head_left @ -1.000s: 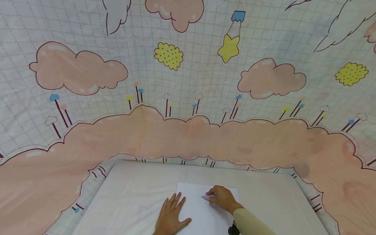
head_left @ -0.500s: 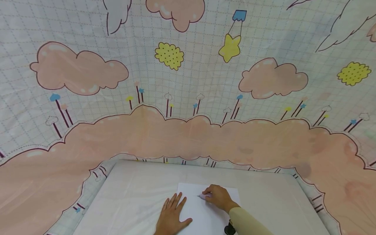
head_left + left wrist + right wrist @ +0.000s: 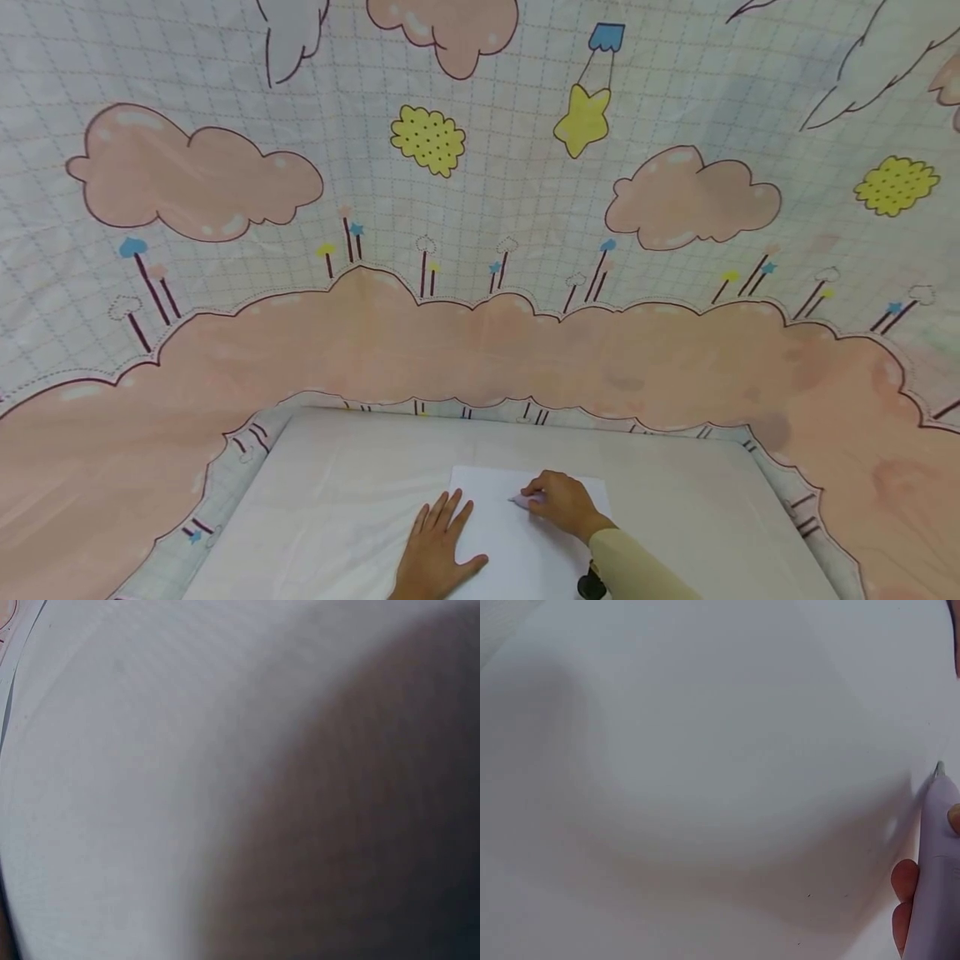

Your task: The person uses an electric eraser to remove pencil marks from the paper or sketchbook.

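A sheet of white paper lies on the white-covered table. My left hand rests flat with fingers spread, over the paper's left edge and the cloth beside it. Near the paper's upper middle, my right hand grips a thick lavender pen-shaped tool with a small metal tip. Its tip points left, right at the paper. In the right wrist view the curled fingertips show along the tool's side. A blurred dark shape fills the right of the left wrist view.
White cloth covers the table around the paper. A black round object sits at the right wrist by the sleeve. Tiny dark specks dot the paper in the right wrist view. Behind the table hangs a cloud-patterned curtain.
My right hand, with the lavender tool, has slid left over the paper and then slightly back right. The left hand stays in place on the sheet.
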